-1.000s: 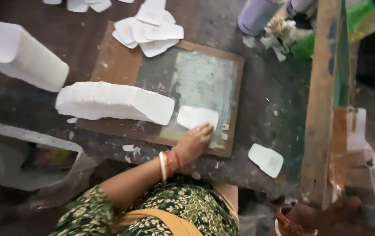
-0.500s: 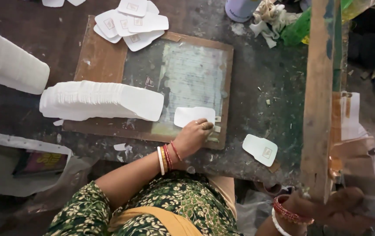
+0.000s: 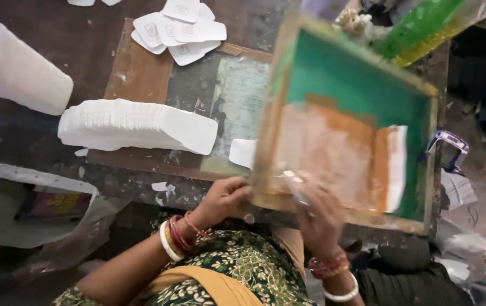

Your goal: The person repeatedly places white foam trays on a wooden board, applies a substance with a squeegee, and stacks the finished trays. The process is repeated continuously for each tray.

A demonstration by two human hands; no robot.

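Dark, ink-stained worktable (image 3: pixel 39 141) w/ a brown board (image 3: pixel 141 73) lying flat on it, and on the board a pale, smeared printing patch (image 3: pixel 240 96).

Person's left hand (image 3: pixel 223 198) sits at the near-left corner of a wooden-framed printing screen w/ green mesh and an orange-brown ink area (image 3: pixel 345 130); fingers curled onto the frame edge, gripping. Right hand (image 3: pixel 316 218) is under the frame's near rail, blurred; fingers look wrapped on it, but can't tell for sure. Screen is tilted, motion-blurred, hanging over the right part of the board, not yet flat as far as I can see.

One white rounded card (image 3: pixel 243 153) lies on the board, half hidden under the screen's left edge, so loaded, print not yet pulled, I'd judge.

Done so far: small fan of printed white cards w/ a small mark each (image 3: pixel 177 31) at the far edge of the board. Left: a lot. Thick leaning stack of blank white cards (image 3: pixel 135 124) just left of the patch, plus another white stack (image 3: pixel 19 76) further left.
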